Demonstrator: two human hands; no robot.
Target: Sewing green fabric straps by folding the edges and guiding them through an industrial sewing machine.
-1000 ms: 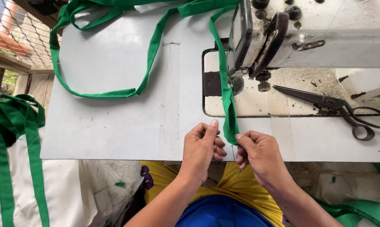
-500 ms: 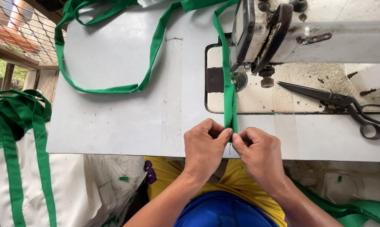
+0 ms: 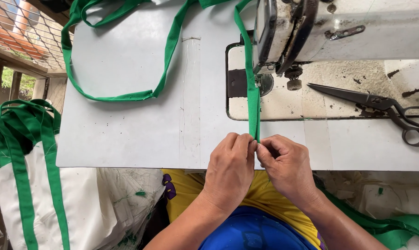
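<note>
- While both hands work at its near edge, the pale grey table (image 3: 126,134) fills most of the view, with its front rim just above the person's lap.
- Set into the table on the right, the white sewing machine (image 3: 357,28) stands with its worn, stained bed (image 3: 339,99) in a cut-out, and its head reaches over the strap near the needle.
- At the left edge of the view, a white bag with green straps (image 3: 19,153) hangs or stands beside the table, below its level.
- Across the table, the green strap (image 3: 253,99) runs from the top of the view down past the machine's head to the hands, lying flat and nearly straight; another stretch of it makes a wide loop on the left half of the table.
- Near the right edge, 1 pair of dark scissors (image 3: 381,104) lies on the machine bed, blades shut and pointing left, well apart from the hands.
- Close together at the table's near edge, the left hand (image 3: 230,169) and the right hand (image 3: 288,169) touch, each with its fingers curled and pinching the strap's lower end between fingertips and thumb.
</note>
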